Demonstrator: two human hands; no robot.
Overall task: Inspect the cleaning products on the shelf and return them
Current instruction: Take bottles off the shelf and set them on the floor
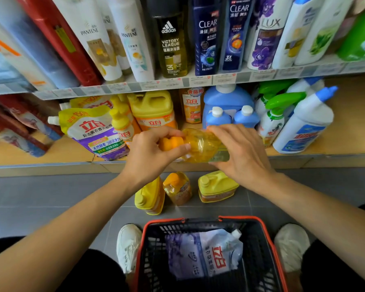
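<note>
Before the shelf (51, 166), left hand (154, 150) pinching cap (170, 143) of yellow bottle (204, 147), right hand (240, 153) gripping its body.

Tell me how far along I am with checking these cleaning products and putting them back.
Midway at best. In hand: the yellow bottle, held sideways, left hand pinching its orange cap, right hand round the body. Left: two yellow jugs and a small orange bottle stand on the floor, and a pouch lies in the basket. Nothing shows what's already finished.
</note>
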